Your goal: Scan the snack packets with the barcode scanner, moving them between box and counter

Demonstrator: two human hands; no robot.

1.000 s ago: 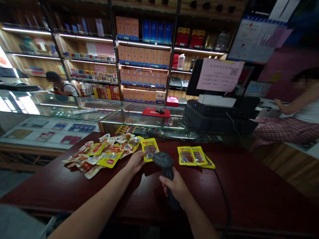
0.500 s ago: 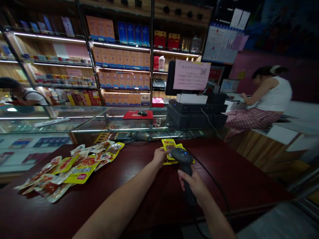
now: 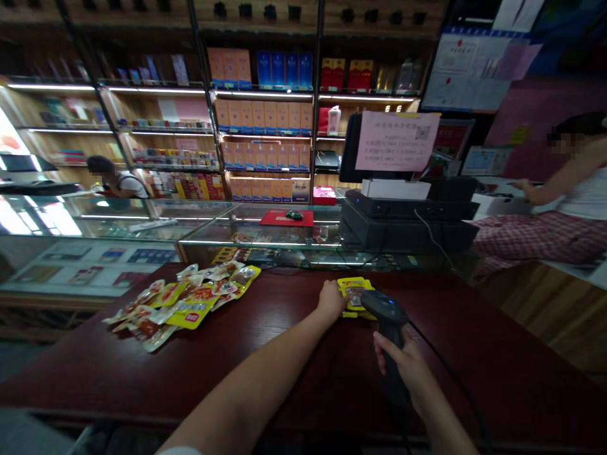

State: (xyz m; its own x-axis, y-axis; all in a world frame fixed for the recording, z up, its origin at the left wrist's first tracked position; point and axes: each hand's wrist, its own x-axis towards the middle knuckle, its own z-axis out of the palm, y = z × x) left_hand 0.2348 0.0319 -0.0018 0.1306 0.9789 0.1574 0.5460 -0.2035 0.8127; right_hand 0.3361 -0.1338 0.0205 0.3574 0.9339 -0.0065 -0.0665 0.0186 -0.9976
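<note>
My right hand [image 3: 405,357] is closed around the handle of a dark handheld barcode scanner [image 3: 386,309], whose head points at some yellow snack packets and shows a small blue light. Those yellow snack packets [image 3: 353,291] lie stacked on the dark red table, partly behind the scanner head. At their left edge my left hand [image 3: 332,299] has its fingers curled on a snack packet; the fingertips are partly hidden. Farther left, a loose pile of snack packets [image 3: 190,300], yellow and clear with reddish-brown food inside, rests on the table.
The scanner's cable [image 3: 450,366] runs along the right of the table [image 3: 284,373]. Behind stand a glass counter [image 3: 213,234], a mouse [image 3: 294,215] on a red mat, and a monitor [image 3: 351,148] with a pink notice. One person sits at right; another is at far left.
The view has swung left, so everything appears shifted right. The upper yellow packet now lies lower and flatter over the stack, with my left hand still at its edge. The scanner stays over the packets.
</note>
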